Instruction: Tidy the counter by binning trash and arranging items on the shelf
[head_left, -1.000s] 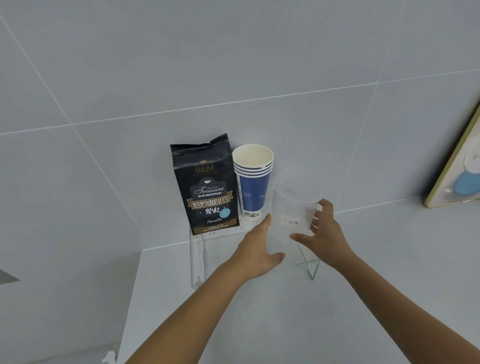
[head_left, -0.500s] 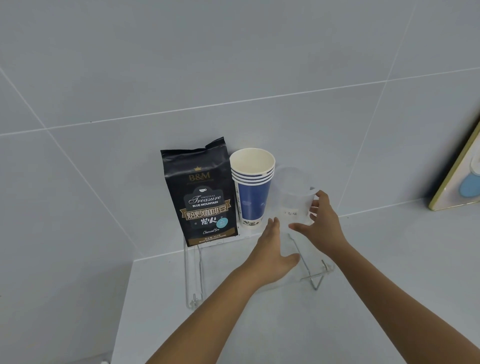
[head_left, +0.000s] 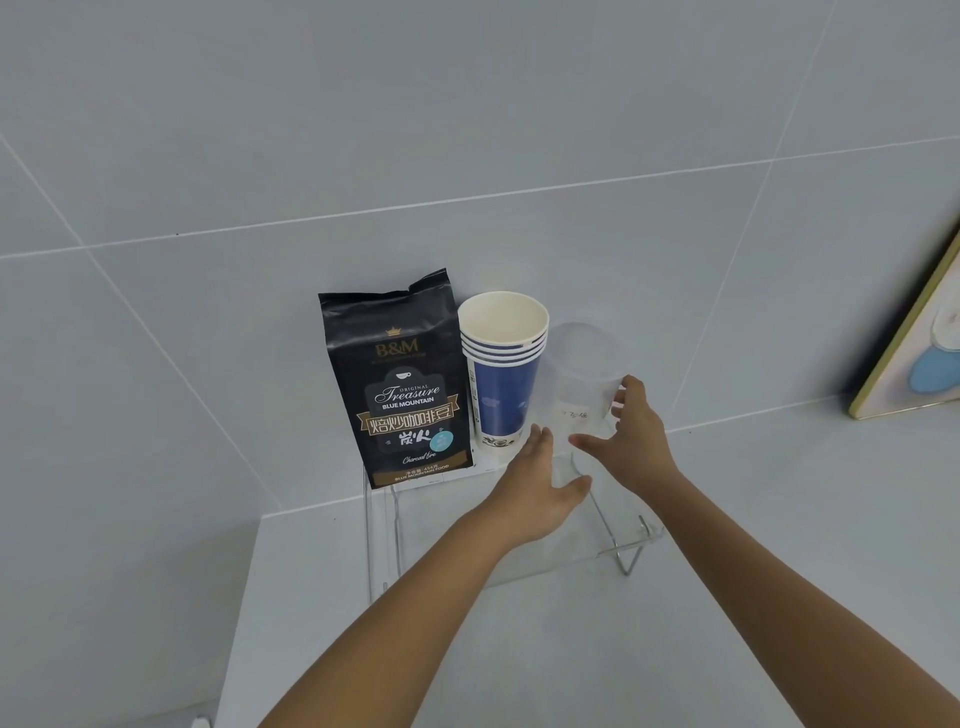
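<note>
Both hands, the right hand (head_left: 631, 441) gripping and the left hand (head_left: 540, 483) open alongside, are seating a clear plastic cup (head_left: 579, 384) on the shelf (head_left: 631, 540) beside the paper cups (head_left: 503, 364), release likely next.

Ahead of me the wall (head_left: 467, 130) is large pale grey tiles with thin white grout lines. At my far right a framed picture (head_left: 919, 358) leans against that wall, its yellowish edge toward me, its face showing a blue shape on a pale ground.
</note>
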